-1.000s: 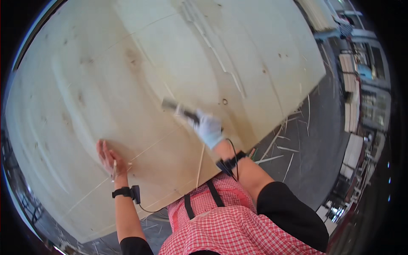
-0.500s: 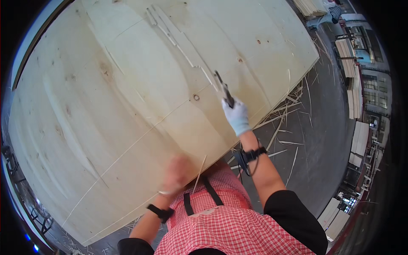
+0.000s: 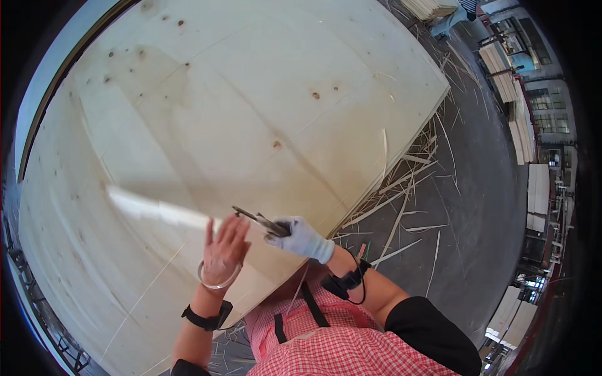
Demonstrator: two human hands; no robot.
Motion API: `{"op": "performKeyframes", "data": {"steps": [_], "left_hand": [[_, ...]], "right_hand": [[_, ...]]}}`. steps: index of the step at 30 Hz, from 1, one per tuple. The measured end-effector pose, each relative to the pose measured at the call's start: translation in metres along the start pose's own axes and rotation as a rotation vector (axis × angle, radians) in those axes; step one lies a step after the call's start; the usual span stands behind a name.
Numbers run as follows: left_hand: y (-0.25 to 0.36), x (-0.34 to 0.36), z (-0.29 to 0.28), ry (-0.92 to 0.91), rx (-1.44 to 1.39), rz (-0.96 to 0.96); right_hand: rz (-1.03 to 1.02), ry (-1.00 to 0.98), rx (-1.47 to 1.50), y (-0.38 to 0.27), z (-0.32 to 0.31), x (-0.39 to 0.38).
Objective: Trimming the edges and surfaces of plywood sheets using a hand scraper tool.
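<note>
A large pale wood veneer sheet (image 3: 188,131) spreads out before me, with knots and wavy grain. My right hand (image 3: 300,239), in a white glove, is closed around a dark, slim knife-like tool (image 3: 266,224) pointing left. My bare left hand (image 3: 224,250), a pale bangle at its wrist, is just left of the tool with its fingers stretched out and apart. From behind those fingers a narrow white veneer strip (image 3: 166,213) reaches leftward above the sheet, its far end blurred. The fingers hide its near end, so what holds it cannot be made out.
Splintery wood offcuts (image 3: 407,178) litter the grey floor (image 3: 467,219) along the sheet's right edge. Stacked boards (image 3: 501,72) stand farther right. A person's blue-clad leg (image 3: 448,25) shows at the top right. My red checked apron (image 3: 313,344) is against the near edge.
My right hand has drawn the tool toward me and left. My left hand has risen from the near edge to meet it. The strip has swung from lying up the sheet to pointing left.
</note>
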State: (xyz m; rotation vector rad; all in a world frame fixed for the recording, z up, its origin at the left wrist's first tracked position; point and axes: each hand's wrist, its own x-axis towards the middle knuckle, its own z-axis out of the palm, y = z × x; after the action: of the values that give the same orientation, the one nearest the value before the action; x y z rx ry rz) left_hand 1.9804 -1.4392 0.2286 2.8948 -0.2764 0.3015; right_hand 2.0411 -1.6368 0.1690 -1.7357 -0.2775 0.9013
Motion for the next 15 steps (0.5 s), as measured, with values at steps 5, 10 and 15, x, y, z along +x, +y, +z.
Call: {"op": "performKeyframes", "data": {"steps": [5, 10, 15], "left_hand": [[0.024, 0.057, 0.055, -0.371, -0.535, -0.106], [0.039, 0.167, 0.128, -0.466, -0.69, -0.316], [0.019, 0.315, 0.187, -0.371, -0.684, -0.439]], "right_hand": [[0.0, -0.015, 0.039, 0.007, -0.082, 0.016], [-0.198, 0.432, 0.07, 0.017, -0.178, 0.051], [-0.25, 0.71, 0.536, 0.008, -0.269, 0.106]]}}
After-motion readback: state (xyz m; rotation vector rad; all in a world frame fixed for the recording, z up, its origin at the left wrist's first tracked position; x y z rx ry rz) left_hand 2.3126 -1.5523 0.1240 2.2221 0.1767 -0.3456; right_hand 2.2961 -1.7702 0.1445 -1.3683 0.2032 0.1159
